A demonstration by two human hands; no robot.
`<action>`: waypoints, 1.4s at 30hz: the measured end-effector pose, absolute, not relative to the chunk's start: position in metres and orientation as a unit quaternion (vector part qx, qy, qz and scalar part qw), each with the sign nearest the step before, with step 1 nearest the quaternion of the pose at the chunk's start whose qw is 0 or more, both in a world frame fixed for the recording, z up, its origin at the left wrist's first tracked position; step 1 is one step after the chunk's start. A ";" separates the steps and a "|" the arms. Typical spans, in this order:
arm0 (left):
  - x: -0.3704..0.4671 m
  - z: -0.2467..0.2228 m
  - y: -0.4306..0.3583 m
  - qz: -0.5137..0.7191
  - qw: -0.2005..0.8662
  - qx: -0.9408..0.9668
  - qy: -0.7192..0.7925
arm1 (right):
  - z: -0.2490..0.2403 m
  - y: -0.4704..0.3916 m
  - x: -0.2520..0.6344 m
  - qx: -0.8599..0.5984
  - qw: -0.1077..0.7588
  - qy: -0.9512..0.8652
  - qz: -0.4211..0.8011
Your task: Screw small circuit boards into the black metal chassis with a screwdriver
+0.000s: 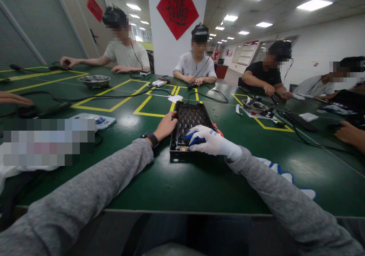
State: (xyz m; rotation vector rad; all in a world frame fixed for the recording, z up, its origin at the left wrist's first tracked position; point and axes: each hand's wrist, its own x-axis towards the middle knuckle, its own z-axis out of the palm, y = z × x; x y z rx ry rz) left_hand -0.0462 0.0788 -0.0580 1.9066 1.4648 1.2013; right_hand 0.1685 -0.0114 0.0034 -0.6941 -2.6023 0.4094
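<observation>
In front of me on the green table lies an open black plastic casing [192, 117] with a honeycomb-like inner surface and small parts at its near end. My left hand [167, 124], bare and with a black band on the wrist, holds the casing's left side wall. A white glove with blue fingertips covers my right hand [209, 141]. Its fingers are bent down together into the near part of the casing; what they pinch, if anything, is hidden. Just beyond that hand, at the casing's right side, shows a red-orange object [218, 130], partly covered.
A spare glove [286, 178] lies beside my right forearm. A clear packet [104, 121] and a blurred white bag are at left. Metal bowls [94, 81] [254, 106], cables and yellow tape outlines spread across the table. Several people sit around it, working with their hands.
</observation>
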 end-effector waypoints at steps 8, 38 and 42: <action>-0.047 -0.058 0.078 0.437 0.221 0.694 0.528 | 0.003 -0.011 0.169 -0.256 0.212 -0.933 0.136; -0.046 -0.059 0.081 0.437 0.225 0.691 0.530 | 0.002 -0.010 0.169 -0.246 0.215 -0.935 0.139; -0.047 -0.059 0.081 0.437 0.225 0.693 0.528 | 0.001 -0.010 0.169 -0.243 0.219 -0.934 0.143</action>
